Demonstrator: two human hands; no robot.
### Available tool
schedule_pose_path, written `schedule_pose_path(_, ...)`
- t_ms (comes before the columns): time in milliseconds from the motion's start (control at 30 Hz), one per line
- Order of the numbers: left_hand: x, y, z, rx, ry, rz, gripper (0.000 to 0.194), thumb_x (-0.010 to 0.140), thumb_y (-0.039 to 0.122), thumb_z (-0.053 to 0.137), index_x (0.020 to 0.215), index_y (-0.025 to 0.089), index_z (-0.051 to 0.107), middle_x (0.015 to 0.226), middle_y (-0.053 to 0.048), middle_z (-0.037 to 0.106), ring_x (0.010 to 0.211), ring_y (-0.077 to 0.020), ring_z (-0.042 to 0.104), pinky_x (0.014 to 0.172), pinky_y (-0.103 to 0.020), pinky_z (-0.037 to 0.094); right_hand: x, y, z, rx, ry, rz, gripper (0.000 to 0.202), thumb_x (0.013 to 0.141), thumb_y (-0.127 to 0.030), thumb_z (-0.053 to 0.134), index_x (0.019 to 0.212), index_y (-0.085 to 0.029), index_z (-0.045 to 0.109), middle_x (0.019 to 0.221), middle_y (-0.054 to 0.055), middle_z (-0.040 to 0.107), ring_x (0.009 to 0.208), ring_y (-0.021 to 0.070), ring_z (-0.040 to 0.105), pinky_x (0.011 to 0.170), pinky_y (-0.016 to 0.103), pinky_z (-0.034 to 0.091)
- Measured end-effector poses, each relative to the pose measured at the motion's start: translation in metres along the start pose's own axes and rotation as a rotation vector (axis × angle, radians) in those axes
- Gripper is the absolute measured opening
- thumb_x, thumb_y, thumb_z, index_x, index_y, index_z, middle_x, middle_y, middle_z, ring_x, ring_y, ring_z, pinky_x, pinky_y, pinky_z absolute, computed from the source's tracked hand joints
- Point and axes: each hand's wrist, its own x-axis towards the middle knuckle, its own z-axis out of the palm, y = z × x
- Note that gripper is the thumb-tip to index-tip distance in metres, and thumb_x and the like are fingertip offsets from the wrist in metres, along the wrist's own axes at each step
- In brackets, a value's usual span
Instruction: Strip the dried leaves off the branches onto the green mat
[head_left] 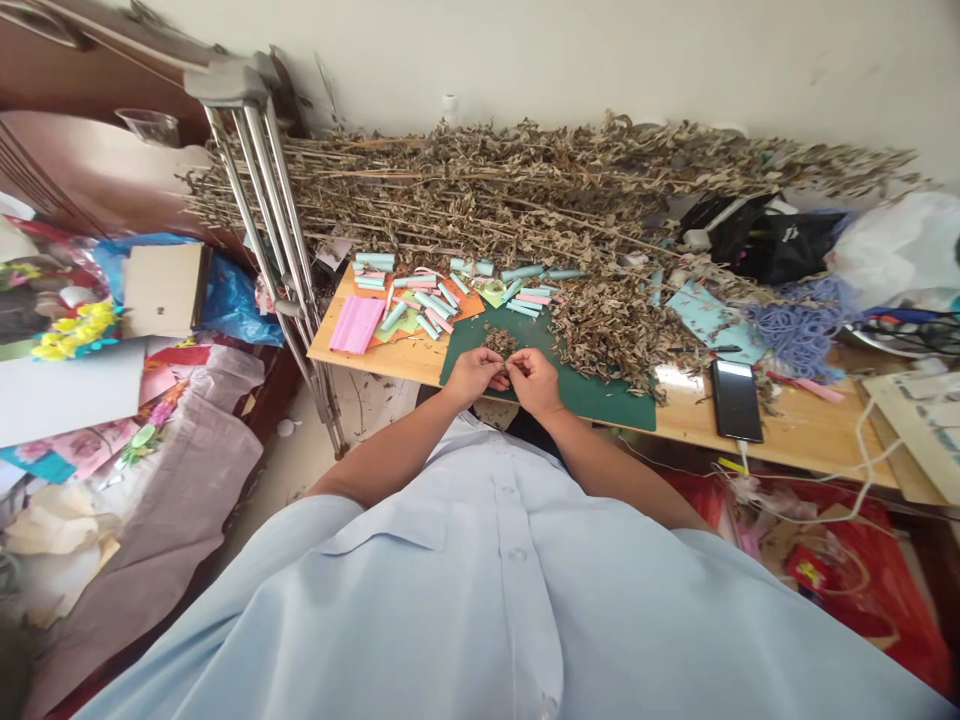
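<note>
My left hand [478,374] and my right hand [534,380] meet fingertip to fingertip over the front edge of a dark green mat [592,395]. Both are closed in a pinch, and what sits between the fingertips is too small to make out. Just beyond them lies a small heap of crumbled dried leaves [501,341]. A bigger pile of dried leaves [611,330] covers the right part of the mat. Behind the mat are several rolled paper tubes [435,300] in light blue and pink, and a folded pink paper [357,324] lies to the left.
Long bundles of dried stalks [480,190] line the wall side. Metal crutches [274,200] lean at the table's left. A phone [736,400] with a white cable, blue yarn [806,320] and a power strip [919,420] are on the right. Red plastic bags [892,570] lie below.
</note>
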Motion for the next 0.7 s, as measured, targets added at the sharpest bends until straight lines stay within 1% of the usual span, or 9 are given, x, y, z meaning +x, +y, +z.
schedule_pose_path(133,0.0021,-0.0026,-0.0003,0.010,0.005,0.018,0.013,0.082,0.015,0.069,0.090,0.011,0.059,0.065,-0.001,0.065,0.056,-0.0152,0.070,0.057,-0.027,0.059,0.0035,0.0014,-0.0017,0.053,0.003,0.072,0.016,0.082,-0.036,0.065,0.088,-0.022,0.062,0.079,0.003,0.071,0.068,0.0173,0.065,0.070,0.033,0.056)
schedule_pose_path(233,0.0031,-0.0029,-0.0001,0.008,0.012,0.027,0.014,0.082,0.016,0.069,0.090,0.011,0.059,0.067,-0.001,0.066,0.059,-0.0159,0.071,0.058,-0.028,0.060,0.0073,0.0039,-0.0023,0.189,0.031,0.173,0.023,0.078,-0.039,0.070,0.090,-0.022,0.059,0.079,0.002,0.071,0.067,0.0180,0.067,0.069,0.034,0.058)
schedule_pose_path(300,0.0030,-0.0023,0.0005,0.003,0.019,0.024,0.014,0.083,0.015,0.069,0.091,0.011,0.058,0.068,-0.001,0.066,0.059,-0.0162,0.071,0.058,-0.028,0.060,0.0090,0.0048,-0.0022,0.268,0.040,0.215,0.027,0.075,-0.040,0.072,0.091,-0.023,0.058,0.079,0.001,0.071,0.065,0.0179,0.067,0.067,0.035,0.058)
schedule_pose_path(400,0.0019,-0.0010,0.0014,0.011,0.020,0.016,0.013,0.083,0.015,0.068,0.090,0.011,0.058,0.067,-0.001,0.067,0.059,-0.0163,0.071,0.058,-0.028,0.060,0.0095,0.0049,-0.0010,0.275,0.034,0.206,0.027,0.075,-0.040,0.073,0.090,-0.023,0.059,0.078,0.001,0.071,0.066,0.0181,0.068,0.068,0.035,0.058)
schedule_pose_path(567,0.0000,-0.0005,0.0006,0.028,0.006,0.019,0.015,0.083,0.018,0.071,0.090,0.012,0.058,0.068,-0.001,0.066,0.060,-0.0154,0.071,0.059,-0.027,0.060,0.0080,0.0063,0.0018,0.212,0.007,0.163,0.021,0.078,-0.037,0.071,0.089,-0.023,0.062,0.082,0.003,0.072,0.073,0.0194,0.069,0.072,0.035,0.058)
schedule_pose_path(700,-0.0012,-0.0016,0.0000,0.034,0.018,0.017,0.016,0.085,0.021,0.070,0.090,0.012,0.058,0.067,-0.001,0.065,0.060,-0.0158,0.071,0.058,-0.027,0.060,0.0062,0.0063,0.0028,0.134,-0.010,0.129,0.016,0.081,-0.036,0.068,0.089,-0.023,0.063,0.084,0.003,0.072,0.077,0.0200,0.070,0.075,0.035,0.057)
